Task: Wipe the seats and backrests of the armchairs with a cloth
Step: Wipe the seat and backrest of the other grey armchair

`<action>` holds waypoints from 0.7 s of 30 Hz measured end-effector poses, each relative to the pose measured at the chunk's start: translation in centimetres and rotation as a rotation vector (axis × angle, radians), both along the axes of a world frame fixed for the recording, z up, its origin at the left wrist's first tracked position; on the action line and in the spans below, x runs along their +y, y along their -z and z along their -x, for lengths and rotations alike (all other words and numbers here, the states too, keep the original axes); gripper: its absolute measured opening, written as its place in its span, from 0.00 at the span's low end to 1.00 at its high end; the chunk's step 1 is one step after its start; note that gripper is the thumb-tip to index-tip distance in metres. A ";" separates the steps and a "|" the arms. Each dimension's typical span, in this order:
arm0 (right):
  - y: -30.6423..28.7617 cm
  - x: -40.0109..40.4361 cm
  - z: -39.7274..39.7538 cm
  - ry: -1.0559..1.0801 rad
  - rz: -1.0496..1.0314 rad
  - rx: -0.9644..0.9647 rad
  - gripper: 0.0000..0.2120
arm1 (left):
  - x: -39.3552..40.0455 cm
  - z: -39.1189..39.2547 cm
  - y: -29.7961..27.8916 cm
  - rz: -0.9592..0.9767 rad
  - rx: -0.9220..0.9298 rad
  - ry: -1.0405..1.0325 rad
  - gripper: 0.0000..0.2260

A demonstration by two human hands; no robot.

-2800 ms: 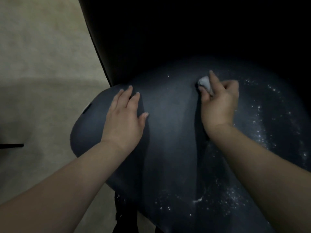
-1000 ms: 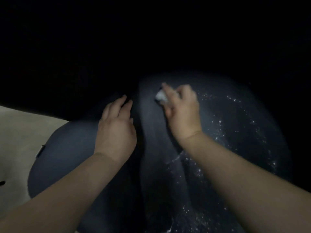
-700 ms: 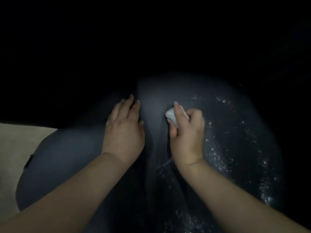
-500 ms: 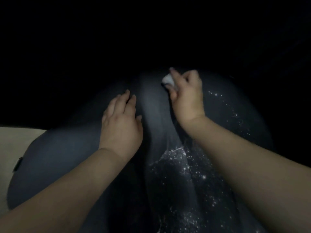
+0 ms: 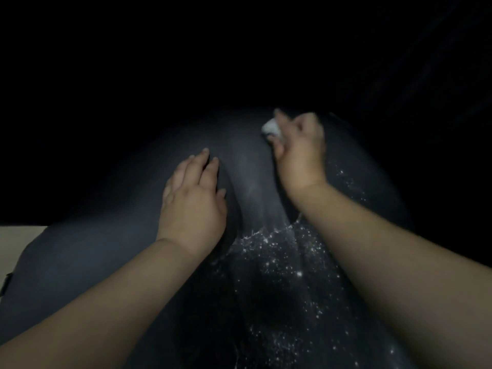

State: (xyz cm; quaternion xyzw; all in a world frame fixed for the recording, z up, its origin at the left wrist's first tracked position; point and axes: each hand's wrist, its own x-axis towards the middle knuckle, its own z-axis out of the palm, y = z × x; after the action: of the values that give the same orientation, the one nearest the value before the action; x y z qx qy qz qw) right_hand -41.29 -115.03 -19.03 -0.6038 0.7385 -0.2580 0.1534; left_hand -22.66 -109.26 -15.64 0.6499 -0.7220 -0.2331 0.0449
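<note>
A dark blue-grey armchair seat (image 5: 111, 257) fills the lower part of the view. White specks (image 5: 277, 251) are scattered over its right half, and a smoother wiped band runs up the middle. My right hand (image 5: 299, 153) is closed around a small bunched white cloth (image 5: 270, 129) and presses it on the far part of the seat, slightly blurred. My left hand (image 5: 193, 201) lies flat on the seat left of the band, fingers spread, holding nothing. The backrest beyond the seat is lost in darkness.
A strip of pale floor (image 5: 18, 243) shows at the left edge beside the seat. A small dark tag (image 5: 6, 282) sits on the seat's left rim. Everything above and to the right of the seat is black.
My right hand with the cloth swept back toward me along the seat, then pushed out again to the far end. The view shifted so less floor shows. My left hand stayed planted.
</note>
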 end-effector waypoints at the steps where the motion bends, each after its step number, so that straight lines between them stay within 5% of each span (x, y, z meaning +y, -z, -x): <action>1: 0.0 -0.1 1.4 0.088 0.004 0.015 0.18 | 0.0 0.1 0.1 0.003 -0.009 0.004 0.24; 5: 0.0 5.9 1.7 0.204 -0.005 0.013 0.18 | 0.1 0.4 0.3 -0.010 -0.029 0.000 0.24; 12: -1.8 6.1 -0.7 -0.193 0.021 -0.119 0.23 | 0.3 0.8 0.7 0.012 -0.035 -0.020 0.24; 17: -2.0 1.0 4.3 0.033 0.169 -0.059 0.28 | 0.3 0.9 1.0 0.028 -0.041 -0.018 0.24; 21: -0.6 1.8 8.4 0.054 0.010 0.108 0.27 | 0.4 0.8 1.1 0.029 -0.028 -0.021 0.24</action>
State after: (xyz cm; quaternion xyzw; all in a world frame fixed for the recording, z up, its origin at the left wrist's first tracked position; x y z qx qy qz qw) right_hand -49.70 -113.28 -18.40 -0.5975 0.7603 -0.2330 0.1033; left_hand -23.44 -108.84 -16.71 0.6600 -0.7189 -0.2130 0.0467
